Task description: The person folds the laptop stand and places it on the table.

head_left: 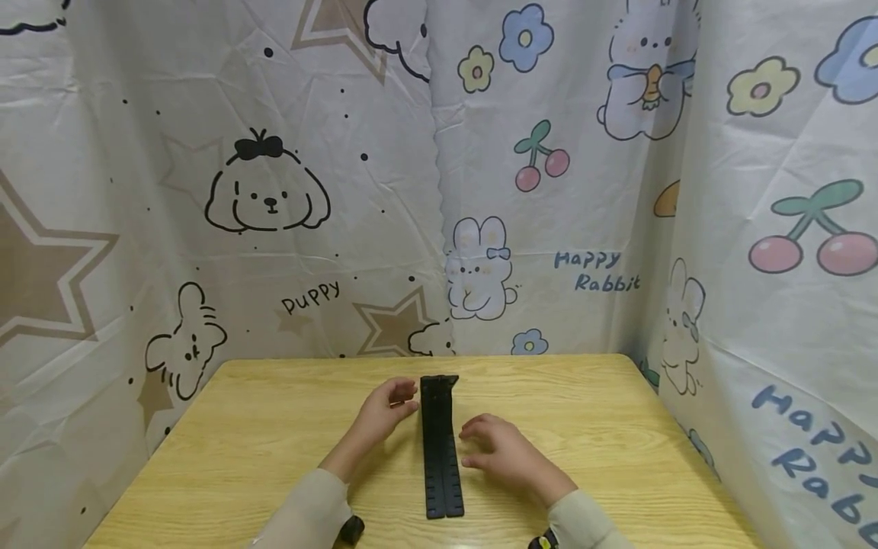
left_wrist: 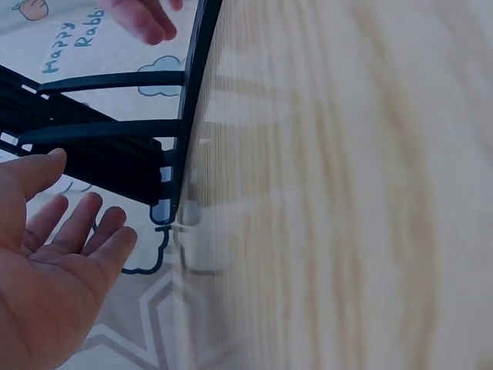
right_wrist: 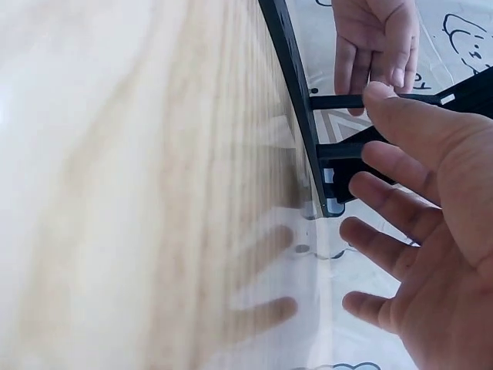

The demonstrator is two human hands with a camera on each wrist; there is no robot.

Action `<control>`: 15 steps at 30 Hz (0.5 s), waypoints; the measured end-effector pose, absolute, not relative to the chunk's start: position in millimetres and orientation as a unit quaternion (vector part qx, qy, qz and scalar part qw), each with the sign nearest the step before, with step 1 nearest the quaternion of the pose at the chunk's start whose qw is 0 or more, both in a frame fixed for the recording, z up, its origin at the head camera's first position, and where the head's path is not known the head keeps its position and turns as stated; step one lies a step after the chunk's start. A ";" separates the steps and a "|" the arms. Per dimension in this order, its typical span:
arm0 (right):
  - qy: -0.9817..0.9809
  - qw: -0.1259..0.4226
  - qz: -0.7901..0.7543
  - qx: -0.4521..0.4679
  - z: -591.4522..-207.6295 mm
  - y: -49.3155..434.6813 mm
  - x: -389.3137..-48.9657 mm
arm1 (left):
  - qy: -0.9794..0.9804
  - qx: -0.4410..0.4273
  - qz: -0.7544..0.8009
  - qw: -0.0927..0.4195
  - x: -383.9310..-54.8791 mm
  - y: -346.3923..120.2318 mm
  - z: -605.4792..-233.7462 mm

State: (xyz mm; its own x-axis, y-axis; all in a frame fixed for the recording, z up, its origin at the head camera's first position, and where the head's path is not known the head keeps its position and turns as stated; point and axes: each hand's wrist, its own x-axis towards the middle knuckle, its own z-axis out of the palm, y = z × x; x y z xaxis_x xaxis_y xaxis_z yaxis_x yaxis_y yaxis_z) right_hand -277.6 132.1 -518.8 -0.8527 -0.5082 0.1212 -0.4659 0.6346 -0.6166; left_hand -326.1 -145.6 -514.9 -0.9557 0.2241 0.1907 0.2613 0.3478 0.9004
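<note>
Black folding stand (head_left: 440,450) sits mid-tabletop (head_left: 274,435), between left hand (head_left: 386,412) and right hand (head_left: 507,451). Fingers on both hands apart, loosely curved. Right ones just beside it with a gap; left ones at its edge, contact can't tell. 2 struts (left_wrist: 115,82) show in wrist views, where the stand's cut off; far-end joint too dark to read. Room left and right; back edge near, printed cloth (head_left: 384,252) behind.

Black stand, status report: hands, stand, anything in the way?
Left hand and right hand open, either side of black stand, neither gripping. Stand unfolded on table. No obstruction visible between hands and stand.
</note>
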 end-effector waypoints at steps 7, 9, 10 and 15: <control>0.892 -0.004 -0.374 -0.254 -516.5 129.0 -286.8 | -0.832 -0.137 -0.537 0.010 -316.9 -144.2 -513.7; 0.890 -0.012 -0.383 -0.246 -516.8 128.2 -290.5 | -0.834 -0.133 -0.535 0.008 -315.1 -142.8 -514.0; 0.890 -0.012 -0.388 -0.238 -517.4 127.8 -292.6 | -0.834 -0.130 -0.536 0.005 -314.6 -141.9 -514.1; 0.885 -0.010 -0.412 -0.219 -521.5 123.7 -303.3 | -0.843 -0.124 -0.523 0.003 -313.4 -137.6 -515.9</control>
